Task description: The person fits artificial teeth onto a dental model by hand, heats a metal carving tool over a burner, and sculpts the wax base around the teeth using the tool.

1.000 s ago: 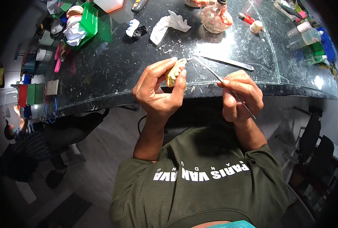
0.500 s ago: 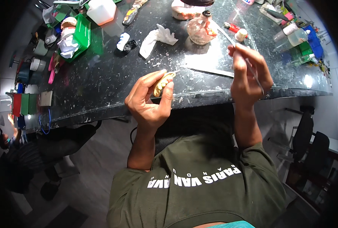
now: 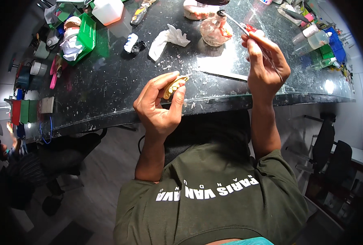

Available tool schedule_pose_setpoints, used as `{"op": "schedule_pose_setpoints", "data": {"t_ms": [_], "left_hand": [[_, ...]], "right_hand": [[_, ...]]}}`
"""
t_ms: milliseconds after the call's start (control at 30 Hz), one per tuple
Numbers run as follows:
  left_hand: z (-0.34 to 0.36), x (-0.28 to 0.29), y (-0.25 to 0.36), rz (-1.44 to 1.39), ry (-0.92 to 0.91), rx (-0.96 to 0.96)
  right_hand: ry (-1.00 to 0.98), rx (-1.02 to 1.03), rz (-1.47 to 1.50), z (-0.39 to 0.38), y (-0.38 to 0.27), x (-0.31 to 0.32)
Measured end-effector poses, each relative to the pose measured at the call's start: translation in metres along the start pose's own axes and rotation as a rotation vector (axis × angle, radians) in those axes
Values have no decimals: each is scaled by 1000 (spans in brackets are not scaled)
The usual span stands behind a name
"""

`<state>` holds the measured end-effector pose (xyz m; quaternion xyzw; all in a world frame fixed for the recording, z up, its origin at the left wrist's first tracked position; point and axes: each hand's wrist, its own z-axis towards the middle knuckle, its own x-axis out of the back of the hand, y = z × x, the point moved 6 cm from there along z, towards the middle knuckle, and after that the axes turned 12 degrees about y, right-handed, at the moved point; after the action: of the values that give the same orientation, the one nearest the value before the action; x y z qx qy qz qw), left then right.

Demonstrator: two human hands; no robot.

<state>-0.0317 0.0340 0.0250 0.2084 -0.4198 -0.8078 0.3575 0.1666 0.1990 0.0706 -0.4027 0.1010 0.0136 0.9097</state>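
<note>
Dental Model in Left Hand, Metal Tool at Glass Lamp

The yellow dental model (image 3: pixel 171 89), with a row of pale tooth forms, is located above the front edge of the counter (image 3: pixel 112 90). The left hand (image 3: pixel 157 108) holds it, gripped between the thumb and the fingers, tilted, with the tooth forms facing the thumb side.

The right hand (image 3: pixel 268 72) is closed around a slender metal tool (image 3: pixel 235 23). The tool slants up and to the left; its far end is at the black top of a squat glass lamp (image 3: pixel 213 34). Contact between tool and top cannot be determined.

A flat metal instrument (image 3: pixel 226 75) lies on the counter between the two hands, its right end near the right wrist. A crumpled white tissue (image 3: pixel 162 44) lies beyond the left hand. To the left of the tissue is a small blue-and-white item (image 3: pixel 130 42). Behind the lamp stands a pinkish model (image 3: pixel 194 13).

At the far left, a green basket (image 3: pixel 89 38) holds white paper and another dental cast (image 3: pixel 72 22). A white container (image 3: pixel 107 11) with orange liquid stands beside the basket.
</note>
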Motion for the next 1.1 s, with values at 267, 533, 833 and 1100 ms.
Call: {"op": "schedule_pose_setpoints", "data": {"t_ms": [267, 533, 833, 1100], "left_hand": [[0, -1, -2, -11, -8, 31], [-3, 0, -3, -9, -31, 72], [-5, 2, -5, -56, 1, 105], [-4, 2, -2, -20, -34, 73]], "right_hand": [[-268, 125, 153, -64, -30, 13], [-353, 293, 175, -76, -35, 12], [-408, 319, 127, -76, -39, 5], [-347, 284, 208, -75, -38, 10]]}}
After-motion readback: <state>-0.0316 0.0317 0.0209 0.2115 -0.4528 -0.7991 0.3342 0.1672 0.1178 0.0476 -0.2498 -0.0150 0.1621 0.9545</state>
